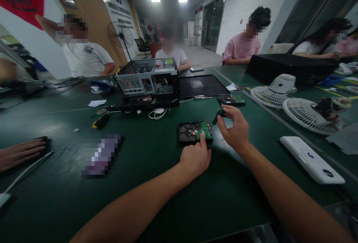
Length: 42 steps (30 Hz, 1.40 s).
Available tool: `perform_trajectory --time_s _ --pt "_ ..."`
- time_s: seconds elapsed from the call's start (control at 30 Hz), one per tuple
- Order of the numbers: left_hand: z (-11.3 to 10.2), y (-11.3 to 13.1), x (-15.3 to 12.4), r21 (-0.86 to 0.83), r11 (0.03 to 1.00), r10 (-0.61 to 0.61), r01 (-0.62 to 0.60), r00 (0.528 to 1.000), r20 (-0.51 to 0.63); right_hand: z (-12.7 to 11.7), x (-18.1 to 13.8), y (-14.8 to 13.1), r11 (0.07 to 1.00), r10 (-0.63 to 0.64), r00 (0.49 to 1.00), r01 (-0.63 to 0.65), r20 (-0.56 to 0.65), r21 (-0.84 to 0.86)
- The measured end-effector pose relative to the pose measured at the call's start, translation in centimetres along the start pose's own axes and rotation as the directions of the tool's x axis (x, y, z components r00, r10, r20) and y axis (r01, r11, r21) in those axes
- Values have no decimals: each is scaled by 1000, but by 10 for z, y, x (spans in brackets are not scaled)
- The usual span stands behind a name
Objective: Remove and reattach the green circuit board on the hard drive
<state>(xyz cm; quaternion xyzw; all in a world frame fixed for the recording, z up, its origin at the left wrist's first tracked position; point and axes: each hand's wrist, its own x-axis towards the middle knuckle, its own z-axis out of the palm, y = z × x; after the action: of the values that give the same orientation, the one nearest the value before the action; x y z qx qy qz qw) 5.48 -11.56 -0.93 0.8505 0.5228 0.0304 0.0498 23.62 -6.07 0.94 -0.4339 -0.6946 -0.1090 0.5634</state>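
A hard drive (188, 132) lies flat on the dark green table with its green circuit board (201, 128) facing up. The index finger of my left hand (195, 158) reaches onto the board and presses the drive down, its other fingers curled in near the front edge. In my right hand (235, 127) is a screwdriver (218, 116) with a dark green handle, pinched between thumb and fingers. Its shaft slants down and left to the right side of the board. Whether the tip sits in a screw is too small to tell.
Beyond the drive stand an opened computer case (145, 82), a black side panel (203, 86) and another hard drive (232, 99). A yellow-black screwdriver (100, 121) and a blurred phone-like object (103, 155) lie left. Fan parts (306, 114) and a white device (311, 159) lie right. Another person's hand (22, 154) rests far left.
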Motion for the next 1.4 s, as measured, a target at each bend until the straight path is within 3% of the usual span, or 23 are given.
perform_trajectory --time_s 0.1,0.3,0.53,0.63,0.77,1.0,1.2,1.4 --pt "0 0 0 4 1000 -6 6 1000 8 0 1 -3 999 -25 1000 25 0 37" --pt "-2 0 0 6 1000 -4 4 1000 17 -2 5 -5 992 -77 997 75 -7 -104" --pt "-1 0 0 10 1000 2 -2 1000 5 -2 1 -5 1000 -3 999 3 54 -10" --pt "-1 0 -1 9 1000 0 0 1000 6 -1 -1 -6 997 37 997 -32 66 -73" --pt "-2 0 -1 10 1000 -1 1 1000 18 -3 1 -7 991 -9 999 16 51 -133" --pt "-3 0 -1 17 1000 -3 3 1000 9 -4 4 -11 994 -54 995 62 87 -96" --pt "-2 0 -1 -9 1000 -9 9 1000 23 -3 5 -10 994 -46 998 50 46 -97" --pt "-3 0 0 -6 1000 -3 3 1000 24 0 2 -8 999 -43 992 44 117 -4"
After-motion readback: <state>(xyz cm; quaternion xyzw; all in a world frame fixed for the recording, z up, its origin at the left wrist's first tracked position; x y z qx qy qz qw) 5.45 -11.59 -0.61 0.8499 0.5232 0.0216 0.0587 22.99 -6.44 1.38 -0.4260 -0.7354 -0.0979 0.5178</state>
